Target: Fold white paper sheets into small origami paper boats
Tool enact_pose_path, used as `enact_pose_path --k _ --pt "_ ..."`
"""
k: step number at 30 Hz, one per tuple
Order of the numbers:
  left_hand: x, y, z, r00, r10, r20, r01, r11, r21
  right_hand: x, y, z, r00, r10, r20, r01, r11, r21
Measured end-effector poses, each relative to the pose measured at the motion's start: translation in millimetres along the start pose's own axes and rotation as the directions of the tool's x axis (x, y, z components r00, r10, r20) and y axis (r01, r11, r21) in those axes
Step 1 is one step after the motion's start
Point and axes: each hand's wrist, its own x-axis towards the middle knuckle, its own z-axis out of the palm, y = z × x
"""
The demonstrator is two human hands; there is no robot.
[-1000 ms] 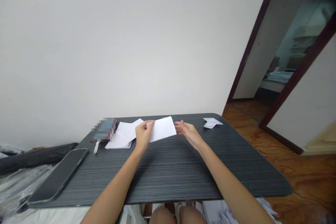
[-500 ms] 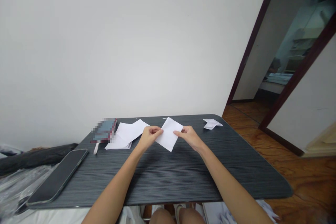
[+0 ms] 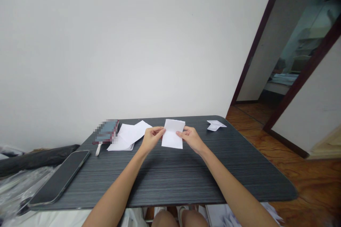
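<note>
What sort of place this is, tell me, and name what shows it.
Likely a room in a home, though that is a guess: a dark table, a reddish-brown door frame with another space visible beyond it, and a wood-patterned floor.

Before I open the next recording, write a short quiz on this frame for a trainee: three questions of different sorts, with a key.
1. How is the white paper held?
A) One-handed
B) From both sides
C) Not held

2. True or false: the folded paper piece lies to the right of the held paper.

3. Fill in: the phone lies on the table at its ____ side (left or right).

Key:
1. B, by the left hand and the right hand.
2. True.
3. Left.
</note>
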Motion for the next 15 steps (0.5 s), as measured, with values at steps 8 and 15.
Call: enact_pose_path --k 8,15 --pt "-1.5 8.6 -4.8 0.992 0.01 0.128 0.004 0.995 -0.104 0.2 -6.8 -1.9 0.998 -0.069 0.001 0.069 0.997 0.04" --pt "-1.6 6.5 -4.6 0.984 -0.049 0.168 0.088 0.97 -0.228 -2.0 -9.3 -1.7 0.996 -0.085 0.004 0.085 0.996 -0.009"
